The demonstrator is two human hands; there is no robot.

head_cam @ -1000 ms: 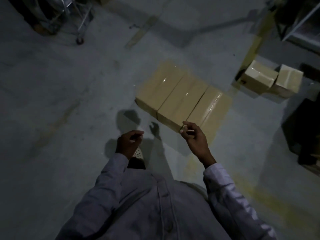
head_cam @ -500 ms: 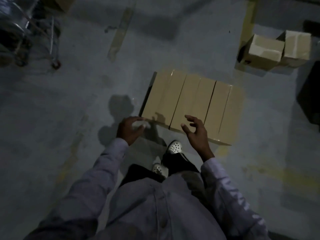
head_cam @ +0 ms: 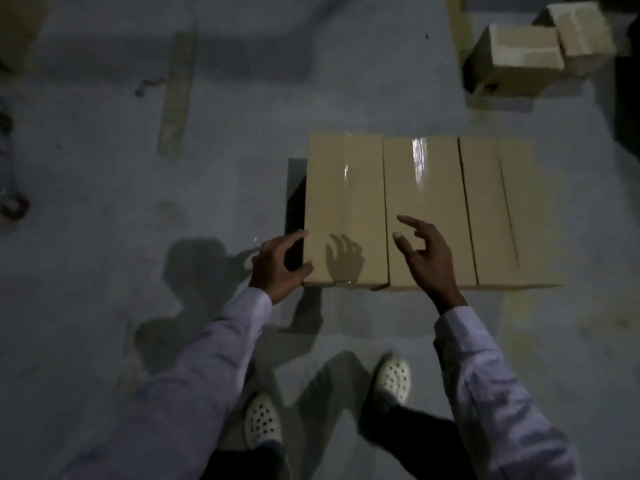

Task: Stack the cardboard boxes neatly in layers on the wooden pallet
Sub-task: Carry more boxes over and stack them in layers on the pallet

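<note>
While the fingers of the left hand are spread wide round the near left corner of the left box, nothing is gripped, and contact cannot be told. The right hand is held loosely open and empty just above the middle box. For a sound lift, opposite sides of one box should be clasped low and level. Beyond the right fingers, the right box is set flush in the row. Two more boxes lie well apart, farther off. No pallet can be made out.
</note>
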